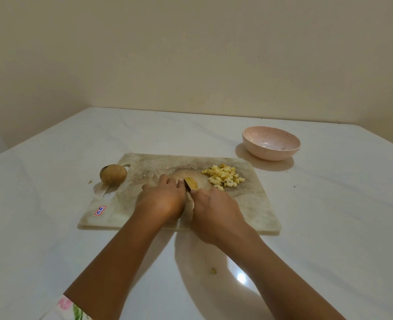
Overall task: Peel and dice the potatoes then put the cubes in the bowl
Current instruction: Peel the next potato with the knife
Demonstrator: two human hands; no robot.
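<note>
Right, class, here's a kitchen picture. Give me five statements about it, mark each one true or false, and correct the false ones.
1. The pink bowl already holds potato cubes. False: no cubes are in it; they lie piled on the cutting board.
2. An unpeeled potato sits by the board's left end. True.
3. The right hand grips the knife. True.
4. The left hand rests idle on the table. False: it holds the potato piece being cut.
5. The cube pile lies left of both hands. False: it lies to their right.
</note>
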